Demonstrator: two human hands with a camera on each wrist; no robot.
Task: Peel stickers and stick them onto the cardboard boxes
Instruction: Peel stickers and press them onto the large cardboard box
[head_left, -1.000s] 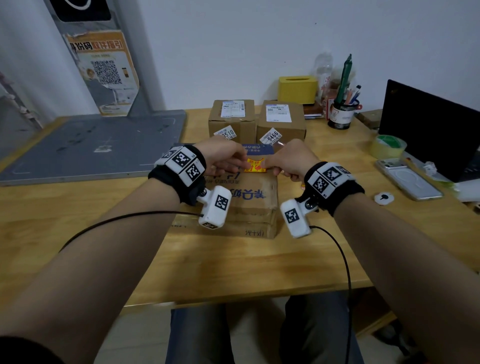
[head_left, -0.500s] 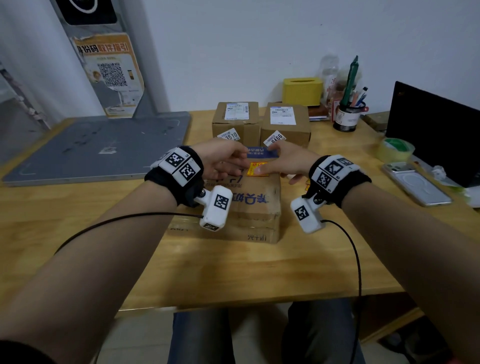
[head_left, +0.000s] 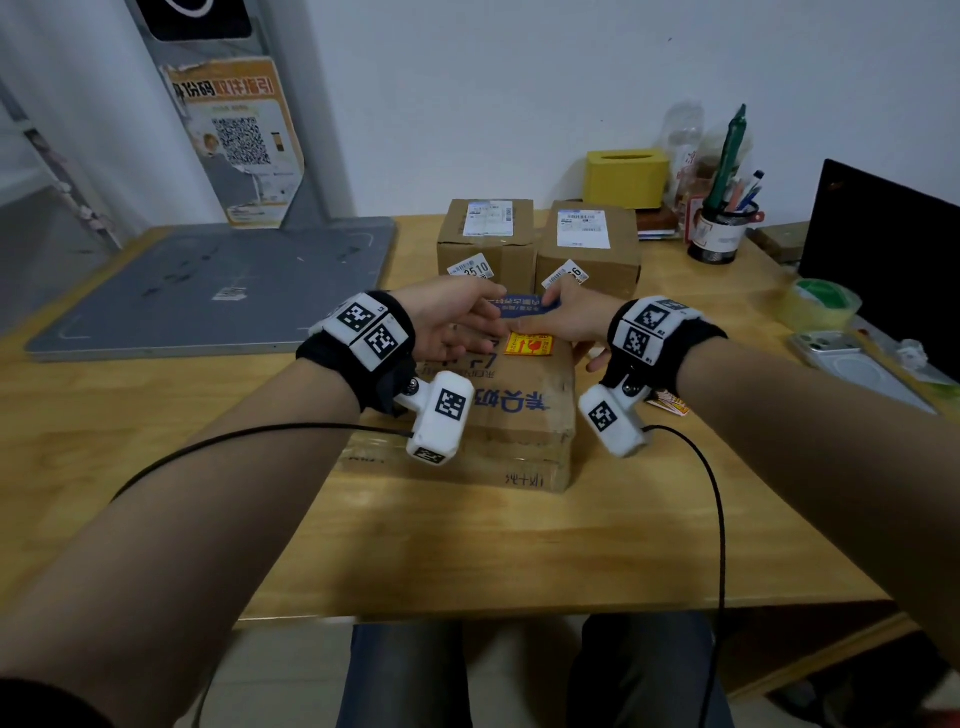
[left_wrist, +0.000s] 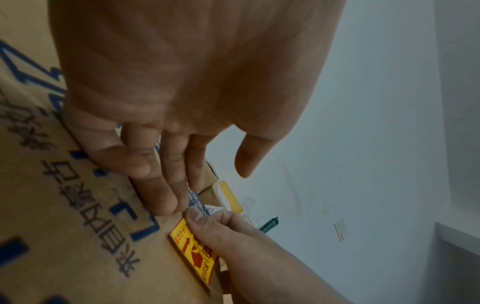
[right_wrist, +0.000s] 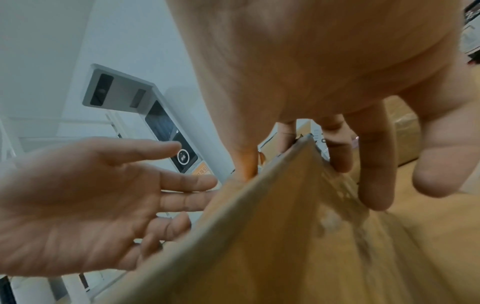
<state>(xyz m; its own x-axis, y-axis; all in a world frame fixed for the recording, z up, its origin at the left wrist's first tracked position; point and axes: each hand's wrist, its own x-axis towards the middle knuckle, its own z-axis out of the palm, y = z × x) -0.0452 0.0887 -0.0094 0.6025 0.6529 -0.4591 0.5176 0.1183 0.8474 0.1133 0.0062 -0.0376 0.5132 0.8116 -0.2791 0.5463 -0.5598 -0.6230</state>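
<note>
A cardboard box with blue print lies at the table's middle. A yellow-and-red sticker lies flat on its top near the far edge, and a blue label shows just behind it between my hands. My left hand has straight fingers whose tips touch the box top beside the yellow sticker. My right hand holds the box's far right corner, with the thumb pressing on the sticker and the fingers down the side.
Two small labelled boxes stand behind. A grey board lies at the left. A tape roll, phone, pen cup, yellow tissue box and dark screen crowd the right. A sticker scrap lies beside the box.
Both hands were pinched together over the yellow sticker. Now my left hand has opened and drawn slightly left, the sticker shows flat on the box, and my right thumb stays on it.
</note>
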